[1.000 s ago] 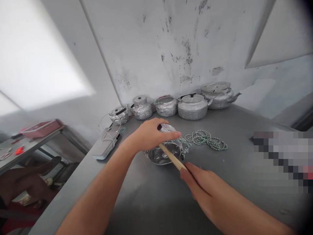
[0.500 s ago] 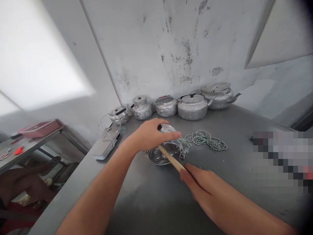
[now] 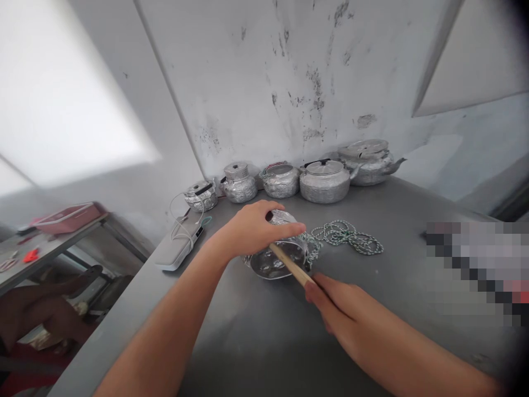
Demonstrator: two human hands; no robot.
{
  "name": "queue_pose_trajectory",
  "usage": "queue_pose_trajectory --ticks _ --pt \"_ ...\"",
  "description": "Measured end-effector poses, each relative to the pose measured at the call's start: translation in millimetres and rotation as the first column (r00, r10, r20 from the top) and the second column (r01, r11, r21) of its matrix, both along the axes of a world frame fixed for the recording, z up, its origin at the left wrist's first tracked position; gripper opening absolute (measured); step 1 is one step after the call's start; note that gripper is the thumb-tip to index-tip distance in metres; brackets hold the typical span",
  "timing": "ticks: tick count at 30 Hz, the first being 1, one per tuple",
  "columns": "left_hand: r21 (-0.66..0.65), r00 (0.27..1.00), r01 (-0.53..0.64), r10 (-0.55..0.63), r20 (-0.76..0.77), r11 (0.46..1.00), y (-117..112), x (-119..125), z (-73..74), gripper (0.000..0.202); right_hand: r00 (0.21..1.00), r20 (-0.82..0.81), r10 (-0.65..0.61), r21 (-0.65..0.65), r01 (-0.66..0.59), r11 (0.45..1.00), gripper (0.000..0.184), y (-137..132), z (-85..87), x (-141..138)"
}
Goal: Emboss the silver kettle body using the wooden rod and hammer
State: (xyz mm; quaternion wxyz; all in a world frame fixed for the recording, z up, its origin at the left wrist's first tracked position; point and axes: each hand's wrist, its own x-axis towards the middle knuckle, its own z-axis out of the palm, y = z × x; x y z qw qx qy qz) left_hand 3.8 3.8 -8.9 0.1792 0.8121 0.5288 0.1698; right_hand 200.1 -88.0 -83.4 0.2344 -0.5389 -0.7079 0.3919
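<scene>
A dented aluminium pot (image 3: 275,268) lies tipped on the grey table, its open mouth facing me. My left hand (image 3: 255,227) grips the pot from above, thumb stretched along its upper side and the other fingers partly hidden behind it. Green-and-white cord (image 3: 313,249) hangs at the pot's right side. In my right hand (image 3: 333,300) is a pale wooden stick (image 3: 292,268), fingers wrapped round its near end. The stick slants up across the pot's mouth toward my left hand, which hides its far end.
Several aluminium kettles (image 3: 325,183) line the wall at the back. A coiled cord (image 3: 349,237) lies right of the pot. At the left edge rests a grey power bank (image 3: 177,255) with a white cable. Another table bears a pink basket (image 3: 68,218); a person's legs (image 3: 45,309) show below.
The stick and my right hand have shifted very slightly. My left hand and the pot stay practically where they were.
</scene>
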Motion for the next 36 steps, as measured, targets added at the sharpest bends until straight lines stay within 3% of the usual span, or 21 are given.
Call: queue_pose_trajectory --ticks 6,19,25,36 --pt "0.005 1.000 -0.001 0.001 0.003 1.000 1 -1 -1.2 0.078 1.000 0.010 0.000 -0.052 0.001 0.999 0.042 -2 6.7 0" --pt "-0.006 1.000 0.002 -0.002 0.007 1.000 0 -1 -0.4 0.078 1.000 0.010 -0.023 -0.026 0.023 0.999 0.038 -3 0.8 -1" --pt "-0.001 1.000 -0.007 0.007 0.004 1.000 0 0 -0.4 0.076 0.999 0.001 -0.038 -0.033 0.038 0.999 0.047 -5 0.3 0" --pt "-0.003 1.000 -0.004 0.004 0.013 1.000 0 -1 -1.2 0.076 0.998 -0.053 -0.030 -0.058 0.027 0.998 0.034 -2 -2.0 2"
